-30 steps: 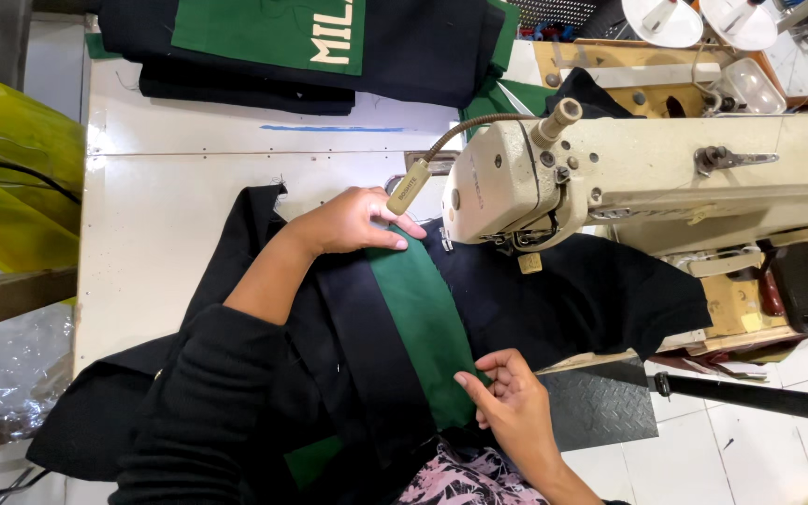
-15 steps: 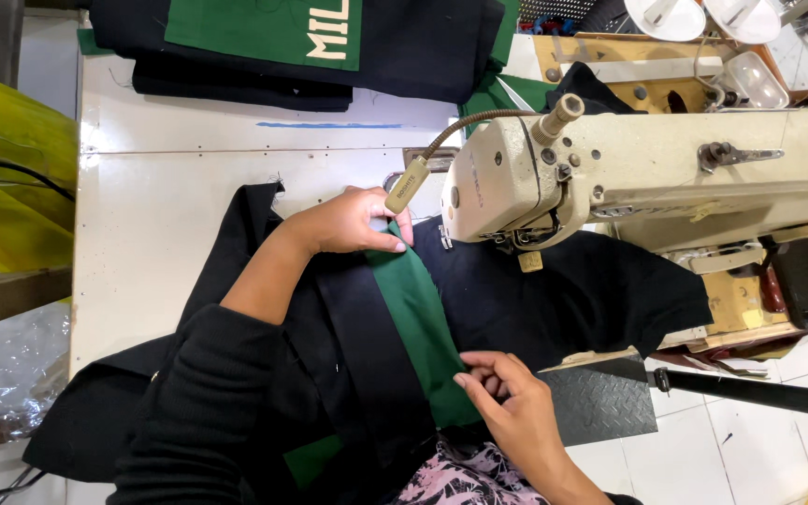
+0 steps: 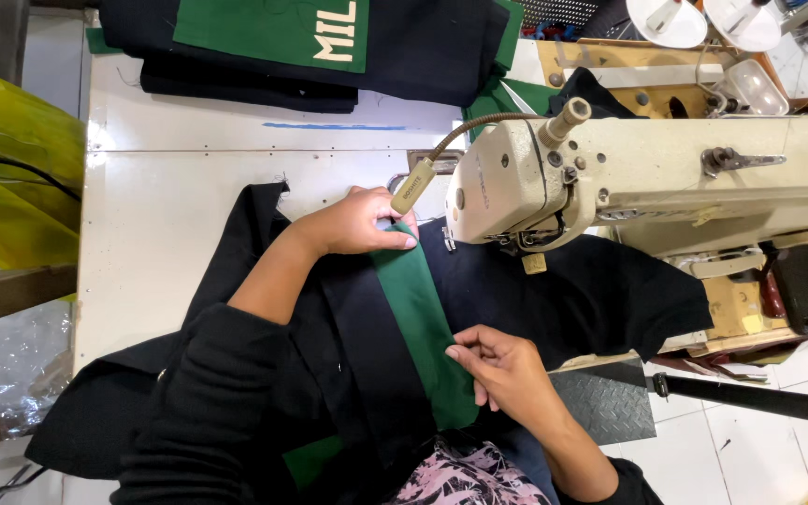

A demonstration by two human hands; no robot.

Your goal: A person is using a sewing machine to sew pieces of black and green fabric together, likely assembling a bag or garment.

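A black garment (image 3: 572, 290) lies under the head of a cream sewing machine (image 3: 628, 178), with a green fabric strip (image 3: 423, 318) running down its middle toward me. My left hand (image 3: 353, 223) presses flat on the black cloth and the top of the green strip, just left of the needle area. My right hand (image 3: 507, 369) pinches the right edge of the green strip lower down, near my lap. The machine's gooseneck lamp (image 3: 413, 187) hangs over my left fingers. The needle itself is hidden by the machine head.
A stack of black and green garments with white lettering (image 3: 329, 47) lies at the far edge of the white table (image 3: 170, 206). Yellow material (image 3: 11, 178) sits at the left. Thread cones (image 3: 666, 19) stand at the back right. A metal plate (image 3: 610, 407) shows by the floor.
My right hand has slid slightly down and right along the green strip's edge. My left hand stays pressed on the cloth near the needle.
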